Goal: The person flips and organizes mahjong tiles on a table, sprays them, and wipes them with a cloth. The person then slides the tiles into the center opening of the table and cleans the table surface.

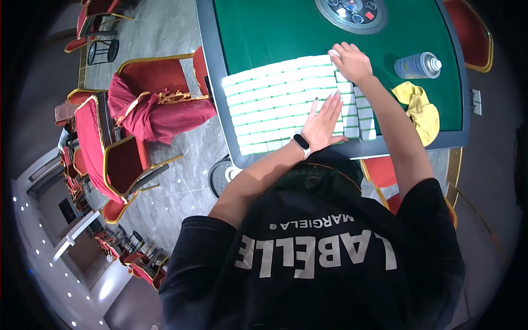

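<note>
White tiles with green edges [275, 104] lie in close rows on the green table top [264, 33]. My left hand [324, 118], with a dark-faced band [301, 142] on its wrist, rests on the right part of the block with its fingers stretched out. At the block's far right corner, my right hand [353, 63] touches the edge tiles with bent fingers. Its grip on any tile cannot be made out. Several more tiles [364, 113] stand in shorter columns between my forearms, right of the main block.
A spray can [418, 66] lies to the right on the table, near a crumpled yellow cloth [421, 113]. A round control panel [352, 12] sits at the table's middle. Red chairs [157, 77] stand around, one draped with red cloth [165, 118].
</note>
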